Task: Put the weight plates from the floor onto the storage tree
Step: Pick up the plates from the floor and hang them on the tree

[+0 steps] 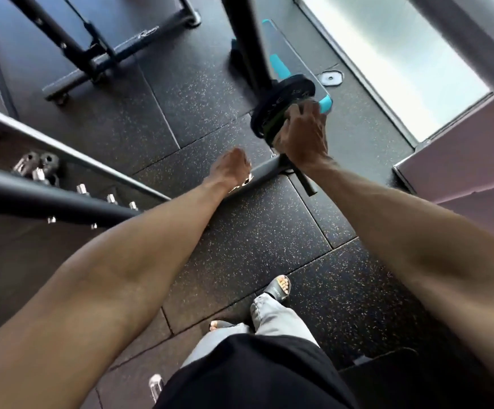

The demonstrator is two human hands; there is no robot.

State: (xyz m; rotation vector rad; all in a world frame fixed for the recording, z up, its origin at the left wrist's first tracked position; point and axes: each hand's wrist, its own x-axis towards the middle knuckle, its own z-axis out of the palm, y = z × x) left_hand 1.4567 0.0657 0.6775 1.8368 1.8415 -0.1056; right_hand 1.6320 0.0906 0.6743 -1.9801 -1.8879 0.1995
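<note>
My right hand [302, 132] grips the lower edge of a black weight plate [281, 100], which sits against the dark upright post of the storage tree [247, 39]. Whether the plate is threaded on a peg is hidden by my hand. A second thin plate edge shows just beneath the first. My left hand [229, 169] hangs free to the left, fingers loosely curled, holding nothing, above the tree's grey base bar [265, 169]. A small grey plate [332, 77] lies flat on the floor beyond the tree.
A teal and grey step board [293, 60] lies behind the post. A dumbbell rack [48, 172] runs along the left with chrome dumbbell ends. A black machine frame [92, 54] stands at upper left. A pale wall block [461, 149] is at right. My feet [278, 287] stand on speckled rubber tiles.
</note>
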